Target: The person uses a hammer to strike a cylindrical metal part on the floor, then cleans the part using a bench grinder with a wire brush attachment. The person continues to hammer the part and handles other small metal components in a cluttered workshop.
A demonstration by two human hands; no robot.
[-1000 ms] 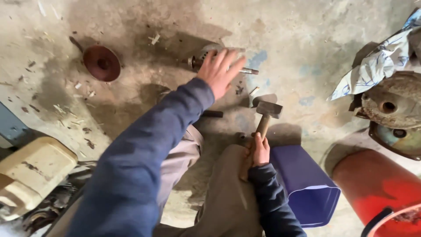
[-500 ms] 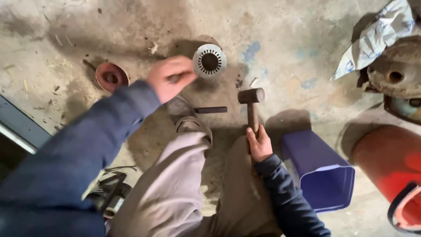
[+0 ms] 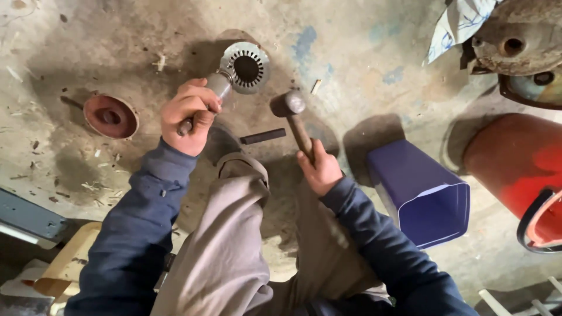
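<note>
Two hands in play in the head view, both busy, both in dark blue sleeves. The left hand (image 3: 190,117) is wrapped in a closed fist around a grey metal shaft (image 3: 219,85), fingers curled right round it. The shaft runs up and away into a round slotted steel core (image 3: 246,67), which sits on the concrete floor (image 3: 363,58) just beyond the knuckles. The right hand (image 3: 319,169) is clenched low on the wooden handle of a hammer (image 3: 288,104), and the steel head hangs just right of the shaft and below the core, near but not touching either. I'd call this the set-up for a blow: piece steadied, hammer poised. A strike from here would ask for a firm left grip and a clean line onto the metal, clear of those fingers.

Round about, a short dark bar (image 3: 263,136) lies flat on the floor between the two hands, touching neither. A reddish dished disc (image 3: 110,116) sits well out to the left. On the right, a blue bin (image 3: 421,193) lies tipped on its side with its open mouth towards the camera, and beyond it sits a red cylinder (image 3: 509,164). Top right, a rusty round housing (image 3: 521,35) with crumpled paper (image 3: 453,26) against it. The person's grey trouser leg (image 3: 234,234) fills the lower middle, knee bent under the hands
</note>
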